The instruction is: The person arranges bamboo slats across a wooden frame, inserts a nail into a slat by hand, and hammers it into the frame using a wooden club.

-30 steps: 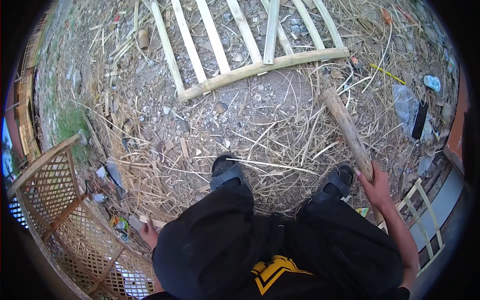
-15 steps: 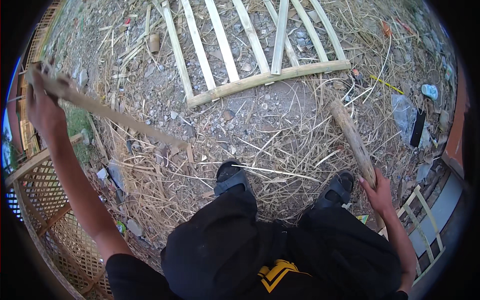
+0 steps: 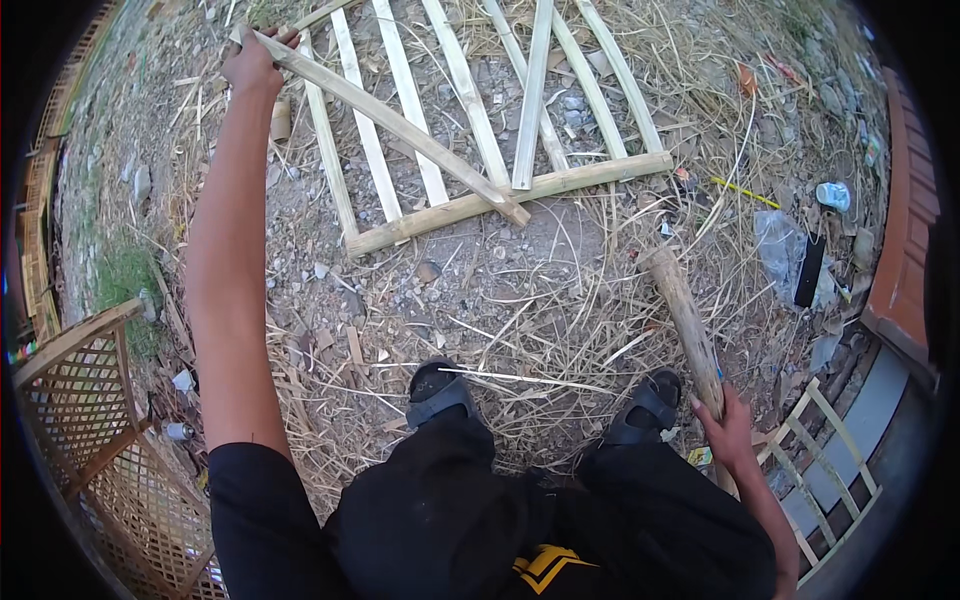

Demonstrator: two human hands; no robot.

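Stretched far forward at the upper left, my left hand is closed around one end of a flat wooden slat. The slat slants across a slatted wooden frame on the ground, its near end over the frame's round front rail. Whether it touches the frame I cannot tell. One loose slat also lies over the frame's slats. My right hand grips a thick round wooden pole low on the right, and the pole's far end points toward the frame.
Dry straw and wood strips litter the stony ground around my sandals. Lattice panels stand at the left. At the right are a plastic bag, a black strip, a yellow stick, a small slatted frame and a red-brown panel.
My left hand has swung forward and right, carrying the slat from the left side to over the frame. The right hand keeps its grip on the pole. The view has shifted slightly.
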